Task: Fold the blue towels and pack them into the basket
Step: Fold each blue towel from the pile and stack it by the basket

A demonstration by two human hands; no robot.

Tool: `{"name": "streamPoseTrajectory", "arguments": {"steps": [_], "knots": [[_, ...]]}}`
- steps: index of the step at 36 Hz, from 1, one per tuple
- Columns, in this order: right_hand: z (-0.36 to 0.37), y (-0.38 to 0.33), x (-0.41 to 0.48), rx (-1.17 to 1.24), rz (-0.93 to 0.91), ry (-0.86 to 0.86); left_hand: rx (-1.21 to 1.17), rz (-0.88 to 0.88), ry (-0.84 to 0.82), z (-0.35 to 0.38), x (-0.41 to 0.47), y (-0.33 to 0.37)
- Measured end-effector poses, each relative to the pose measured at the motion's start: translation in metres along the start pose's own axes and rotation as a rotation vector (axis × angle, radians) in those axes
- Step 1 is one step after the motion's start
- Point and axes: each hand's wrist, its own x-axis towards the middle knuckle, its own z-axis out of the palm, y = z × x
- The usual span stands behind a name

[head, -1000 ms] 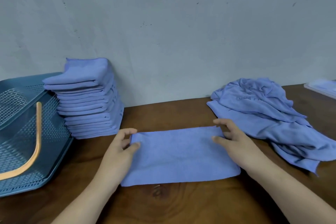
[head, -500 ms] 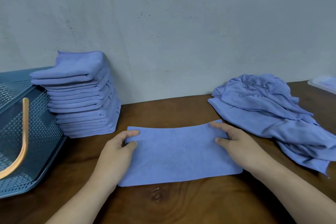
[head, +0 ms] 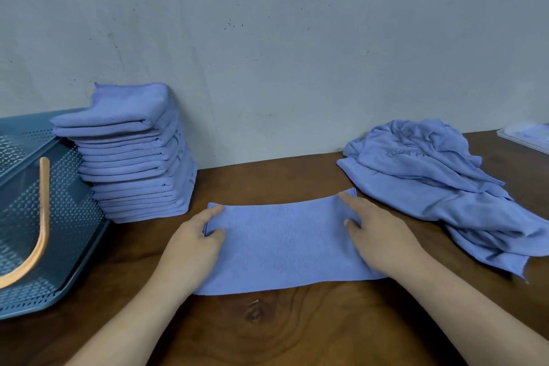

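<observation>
Blue microfibre, folded into a long strip, the towel (head: 285,244) lies flat on the near middle of the wooden table (head: 267,333), its long side running left to right. The left hand (head: 193,244) sits at the strip's left end, where the thumb and index finger are curled in and pinch the short edge between them. The right hand (head: 383,241) covers the right end. Its index finger is stretched straight out to the far right corner and its thumb lies flat on the cloth, so it presses the towel down rather than gripping it. The other fingers of that hand are hidden.

Far left of the strip, a stack of folded towels (head: 133,154) stands against the grey wall (head: 267,38), leaning a little, with its topmost towel jutting left. Just beside the stack, at the left edge of the scene, is the teal perforated basket (head: 68,232), and its orange handle (head: 41,217) curves down across the opening. No towel shows in the visible part of it. To the right, close to the right hand, a heap of unfolded towels (head: 439,187) sprawls in loose creases, with faint lettering on the top one. At the far right corner lies the edge of a clear tray (head: 525,140).
</observation>
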Motion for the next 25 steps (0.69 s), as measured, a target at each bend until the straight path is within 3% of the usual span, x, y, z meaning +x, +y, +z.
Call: {"name": "streamPoseTrajectory", "arguments": {"steps": [3, 6, 8, 10, 13, 15, 25], "knots": [[0.002, -0.001, -0.003, -0.088, -0.028, 0.052, 0.105, 0.058, -0.014, -0.003, -0.002, 0.000], [0.003, -0.006, -0.011, -0.319, -0.014, 0.179, 0.434, 0.248, 0.112, -0.002, -0.007, -0.002], [0.001, -0.016, -0.016, -0.463, -0.097, 0.305, 0.583, 0.406, 0.160, 0.004, -0.014, 0.004], [0.005, -0.031, -0.022, -0.433, -0.238, 0.354, 0.603, 0.449, 0.075, 0.013, -0.021, 0.013], [0.020, -0.044, -0.026, -0.231, -0.324, 0.022, 0.652, 0.415, -0.137, 0.029, -0.027, 0.015], [0.025, -0.039, -0.025, -0.259, -0.310, -0.165, 0.692, 0.391, -0.236, 0.031, -0.027, 0.010], [-0.001, -0.007, -0.015, -0.267, -0.244, -0.344, 0.760, 0.236, -0.394, 0.008, -0.015, 0.002]]}}
